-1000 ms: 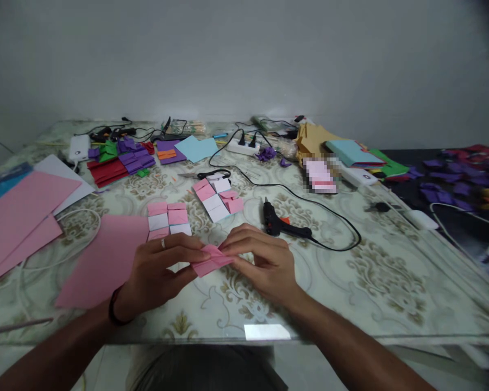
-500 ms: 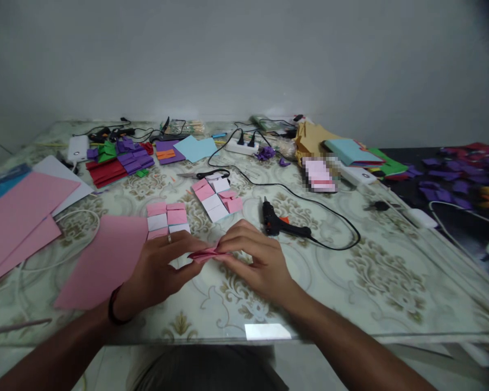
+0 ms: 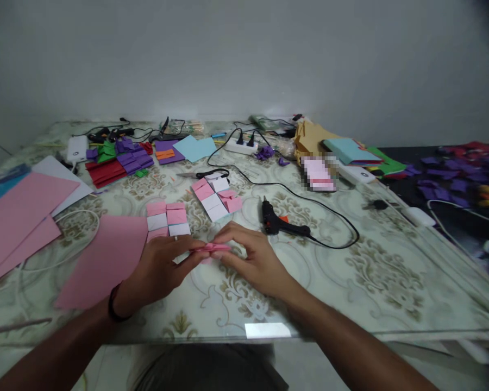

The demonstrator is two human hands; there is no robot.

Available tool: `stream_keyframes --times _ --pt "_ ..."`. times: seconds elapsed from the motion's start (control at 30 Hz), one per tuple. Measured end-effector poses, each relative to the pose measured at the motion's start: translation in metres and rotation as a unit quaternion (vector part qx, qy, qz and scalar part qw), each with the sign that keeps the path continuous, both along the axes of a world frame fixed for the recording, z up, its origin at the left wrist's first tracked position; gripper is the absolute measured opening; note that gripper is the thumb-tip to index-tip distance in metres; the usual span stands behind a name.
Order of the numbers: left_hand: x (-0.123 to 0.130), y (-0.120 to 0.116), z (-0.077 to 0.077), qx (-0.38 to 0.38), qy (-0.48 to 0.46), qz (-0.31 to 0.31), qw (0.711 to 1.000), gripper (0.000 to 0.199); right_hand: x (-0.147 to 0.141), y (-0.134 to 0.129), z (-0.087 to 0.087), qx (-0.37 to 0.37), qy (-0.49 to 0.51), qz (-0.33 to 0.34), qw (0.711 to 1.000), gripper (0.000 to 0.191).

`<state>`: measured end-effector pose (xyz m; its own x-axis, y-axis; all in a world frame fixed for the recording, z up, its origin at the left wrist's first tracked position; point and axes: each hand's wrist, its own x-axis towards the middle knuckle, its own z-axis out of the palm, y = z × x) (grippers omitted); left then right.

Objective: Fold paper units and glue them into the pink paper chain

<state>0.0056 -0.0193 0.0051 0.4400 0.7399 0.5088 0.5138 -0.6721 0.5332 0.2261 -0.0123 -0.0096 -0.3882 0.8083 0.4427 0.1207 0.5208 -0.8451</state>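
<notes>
Paper [image 3: 221, 247] sits pinched between my left hand [image 3: 157, 269] and right hand [image 3: 263, 263], glue gun [image 3: 272, 221] farther right. Uneven finger pressure could skew the paper's folds.

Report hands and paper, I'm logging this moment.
Both hands, left and right, pinching folded pink paper above table. Glue gun beyond right hand, off to its right. Nothing seen between hands except paper.

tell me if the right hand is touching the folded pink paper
Touching: the head view shows the right hand pinching the folded pink paper between thumb and fingers.
</notes>
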Motion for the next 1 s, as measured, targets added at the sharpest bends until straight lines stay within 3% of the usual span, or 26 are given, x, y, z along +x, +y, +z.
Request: stream_keyframes --times 0.13,0.23,0.4,0.5,0.6,0.73,0.8,0.9,1.0 --pt "0.001 0.004 0.005 -0.146 -0.002 0.014 0.989 0.027 0.001 0.001 -0.003 -0.122 0.014 -0.048 0.991 0.029" --pt "0.001 0.005 0.007 -0.206 -0.017 0.006 0.978 0.034 0.001 0.003 -0.004 -0.189 0.04 -0.044 0.98 0.033" --pt "0.001 0.005 0.006 -0.273 -0.022 -0.013 0.962 0.037 -0.001 0.003 -0.004 -0.224 0.006 0.001 0.975 0.03" --pt "0.0 0.007 0.004 -0.315 -0.064 -0.035 0.946 0.035 -0.001 0.003 -0.005 -0.229 0.027 -0.008 0.973 0.029" --pt "-0.003 0.009 0.001 -0.321 -0.132 -0.046 0.937 0.02 -0.001 0.003 -0.007 -0.227 0.056 -0.026 0.972 0.029" --pt "-0.004 0.01 -0.002 -0.307 -0.15 -0.033 0.939 0.013 -0.001 0.004 -0.01 -0.21 0.069 -0.024 0.975 0.025" --pt "-0.003 0.01 -0.002 -0.3 -0.139 -0.024 0.943 0.012 -0.001 0.005 -0.012 -0.168 0.077 -0.035 0.982 0.017" --pt "-0.001 0.01 -0.003 -0.281 -0.118 -0.018 0.952 0.011 0.0 0.005 -0.012 -0.074 0.072 -0.042 0.994 0.025" --pt "-0.001 0.008 -0.005 -0.261 -0.132 -0.025 0.956 0.006 0.0 0.006 -0.011 -0.011 0.055 -0.017 0.998 0.013"
